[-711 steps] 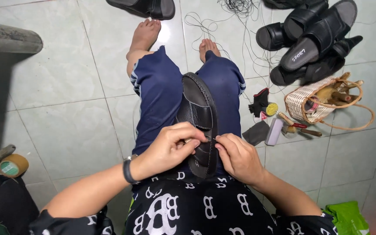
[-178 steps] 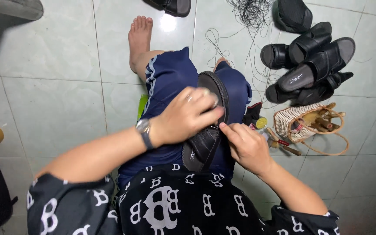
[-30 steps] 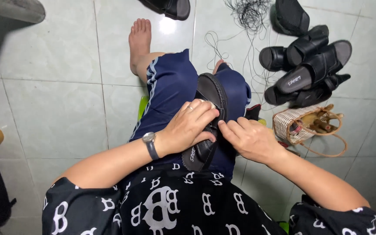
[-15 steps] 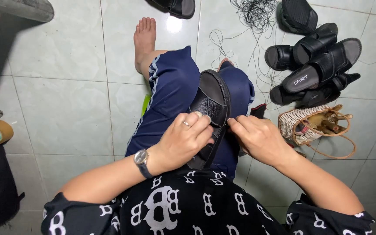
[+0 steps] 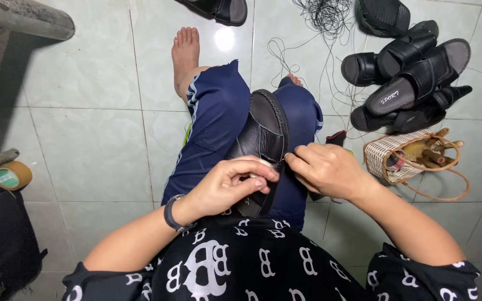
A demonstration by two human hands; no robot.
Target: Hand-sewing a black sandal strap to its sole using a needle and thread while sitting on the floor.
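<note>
My left hand (image 5: pixel 232 187) is curled shut on the sandal (image 5: pixel 263 139) lying on my lap. My right hand (image 5: pixel 327 170) pinches its edge, fingers closed. Leather looks soft, light, bendy; I'd grip the sole rim.

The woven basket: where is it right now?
In the head view the woven basket sits on the tiled floor at the person's right, just below the pile of black sandals and beyond the right hand.
</note>
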